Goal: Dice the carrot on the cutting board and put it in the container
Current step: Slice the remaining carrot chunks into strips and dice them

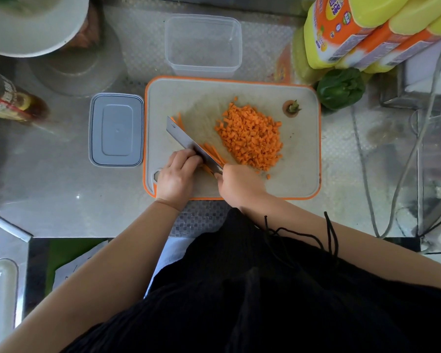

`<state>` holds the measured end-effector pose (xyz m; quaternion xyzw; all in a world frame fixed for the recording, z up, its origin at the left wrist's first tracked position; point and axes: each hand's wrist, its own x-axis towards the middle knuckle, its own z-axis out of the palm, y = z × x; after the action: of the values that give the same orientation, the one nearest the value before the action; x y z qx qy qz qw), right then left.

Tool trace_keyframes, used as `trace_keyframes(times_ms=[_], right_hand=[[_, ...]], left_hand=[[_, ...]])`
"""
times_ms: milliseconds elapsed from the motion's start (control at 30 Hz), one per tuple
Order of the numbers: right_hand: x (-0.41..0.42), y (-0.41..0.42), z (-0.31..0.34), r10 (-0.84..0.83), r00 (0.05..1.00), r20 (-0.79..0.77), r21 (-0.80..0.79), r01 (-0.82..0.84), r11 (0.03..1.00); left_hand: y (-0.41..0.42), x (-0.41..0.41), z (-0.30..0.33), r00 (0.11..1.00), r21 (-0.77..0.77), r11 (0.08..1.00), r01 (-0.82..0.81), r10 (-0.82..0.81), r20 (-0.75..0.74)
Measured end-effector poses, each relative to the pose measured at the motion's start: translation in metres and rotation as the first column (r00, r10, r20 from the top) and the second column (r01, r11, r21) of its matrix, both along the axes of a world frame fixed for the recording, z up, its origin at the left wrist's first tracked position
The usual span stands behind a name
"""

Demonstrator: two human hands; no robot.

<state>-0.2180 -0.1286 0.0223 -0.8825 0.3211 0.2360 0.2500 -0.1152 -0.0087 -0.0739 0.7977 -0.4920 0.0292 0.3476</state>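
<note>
A heap of diced carrot (251, 136) lies in the middle of the orange-rimmed cutting board (298, 174). Thin carrot strips (214, 152) lie under and beside the knife blade (186, 140), with a few more strip ends beyond its tip. My left hand (177, 178) has its fingers curled down on the strips next to the blade. My right hand (237, 186) grips the knife handle. The cut-off carrot top (292, 108) sits at the board's far right. The clear empty container (203, 44) stands behind the board.
A grey lid (116, 129) lies left of the board. A green pepper (340, 89) and yellow bottles (367, 29) are at the back right. A white bowl (33, 24) and a bottle (13, 100) sit at the left. Cables run along the right side.
</note>
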Motion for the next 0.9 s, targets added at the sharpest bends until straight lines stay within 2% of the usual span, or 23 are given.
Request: trace_keyframes(times_ms=[100, 233, 333, 500, 633, 800, 900], right_hand=[[-0.006, -0.006, 0.001, 0.025, 1.000, -0.008, 0.040, -0.025, 0.999], [-0.024, -0.009, 0.003, 0.030, 0.995, -0.092, 0.066, -0.024, 0.998], [-0.017, -0.007, 0.003, 0.038, 0.999, -0.036, 0.039, -0.037, 0.999], [-0.007, -0.012, 0.008, 0.003, 0.999, 0.036, 0.082, -0.006, 0.997], [-0.019, -0.021, 0.019, -0.113, 0.992, 0.051, 0.091, 0.108, 0.990], [-0.030, -0.028, 0.024, -0.174, 0.983, 0.056, 0.108, 0.168, 0.980], [-0.034, -0.027, 0.026, -0.143, 0.988, 0.064, 0.085, 0.137, 0.987]], left_hand=[[0.000, -0.001, 0.001, 1.000, 0.012, 1.000, -0.008, 0.008, 0.008], [0.000, -0.003, 0.002, 1.000, 0.053, 0.998, -0.021, 0.021, 0.002], [0.001, -0.003, 0.004, 0.999, 0.081, 0.996, -0.036, 0.037, -0.004], [0.005, -0.007, 0.010, 0.997, 0.148, 0.987, -0.057, 0.065, -0.045], [0.009, -0.005, 0.013, 0.991, 0.197, 0.979, -0.051, 0.074, -0.111], [0.013, -0.003, 0.020, 1.000, 0.185, 0.983, -0.004, 0.007, -0.015], [0.018, -0.002, 0.025, 0.999, 0.182, 0.983, 0.020, -0.027, 0.033]])
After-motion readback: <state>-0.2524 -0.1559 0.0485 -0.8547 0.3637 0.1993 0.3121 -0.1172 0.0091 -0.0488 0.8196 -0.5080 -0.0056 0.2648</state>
